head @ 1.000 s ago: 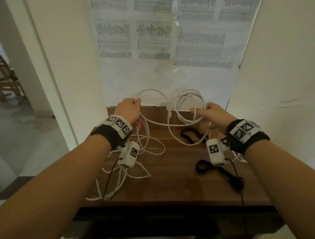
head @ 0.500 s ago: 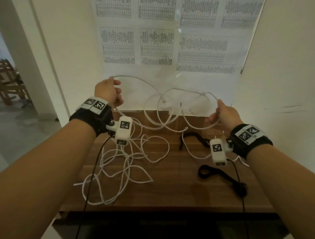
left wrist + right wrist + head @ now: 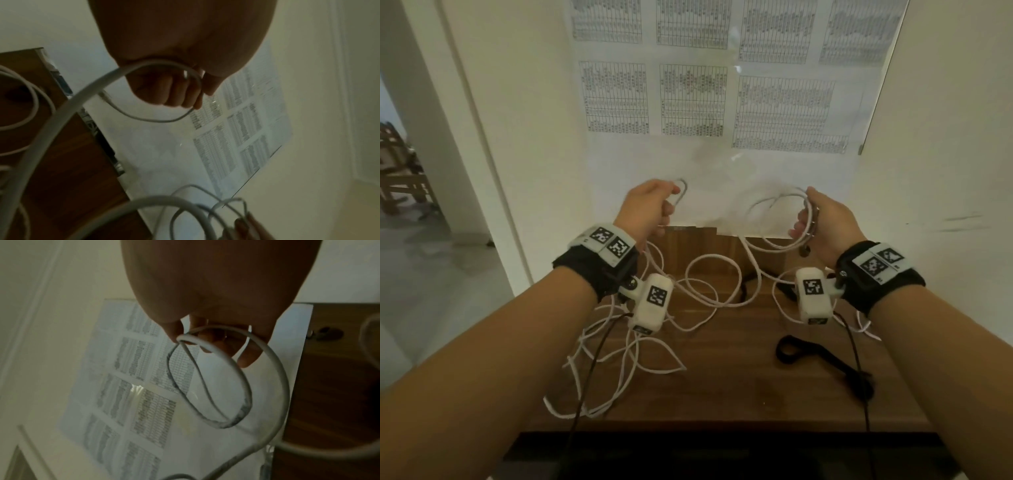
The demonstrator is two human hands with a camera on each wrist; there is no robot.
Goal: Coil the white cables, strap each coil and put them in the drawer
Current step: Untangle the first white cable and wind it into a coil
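White cable (image 3: pixel 709 281) lies in loose tangled loops over the wooden tabletop (image 3: pixel 739 387), spilling past its left front edge. My left hand (image 3: pixel 654 205) is raised above the table's back edge, fingers curled round a small loop of white cable (image 3: pixel 144 91). My right hand (image 3: pixel 822 219) grips a small coil (image 3: pixel 777 219) of a few turns, seen hanging from its fingers (image 3: pixel 244 356) in the right wrist view. A black strap (image 3: pixel 825 363) lies on the table at the front right. A second black strap (image 3: pixel 748 284) shows partly under the cable near the middle.
The table stands in a niche between white walls, with printed sheets (image 3: pixel 705 96) taped on the back wall. A doorway and wooden chair (image 3: pixel 400 178) are at the far left. Black wrist-camera leads (image 3: pixel 585 377) hang over the front edge. No drawer is visible.
My left hand has come down and inward, now holding only a short loop. My right hand has risen and gathered the loops into a tighter coil. More cable has been drawn off the table.
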